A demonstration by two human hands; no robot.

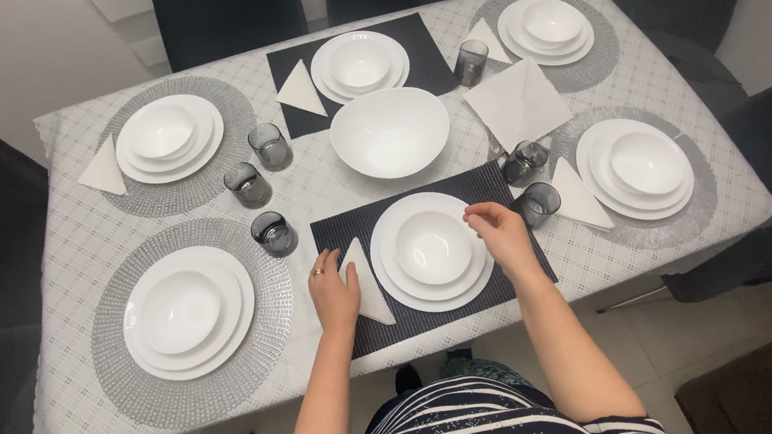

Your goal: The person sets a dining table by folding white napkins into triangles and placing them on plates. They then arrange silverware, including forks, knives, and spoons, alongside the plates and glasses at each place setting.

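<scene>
Left hand: the left hand lay flat, fingers together and extended, in the lower middle of the frame; it gripped nothing and pressed on the folded napkin, a ring on one finger.
Napkin: the white triangle lay on the dark mat, just left of the plates, its point up toward the centre of the frame, its right edge touching or nearly touching the plate rim.
Plates: the stacked plates sat at the middle of the mat with a small bowl on top, right of the napkin.
Right hand: the right hand was half-curled, fingertips at the upper right rim of the top plate; whether they pinched the rim or only touched it could not be told.
Glasses: two grey tumblers stood just right of that hand, near the mat's corner.
Doing it well: judging from this, the napkin was best kept pinned flat while the stack was nudged by the rim, slowly, so the bowl did not slide.
Risk: a quick move of the right hand toward the right of the frame could have knocked the near tumbler.
Elsewhere: five other settings, a large bowl and more glasses stood on the surface.
</scene>
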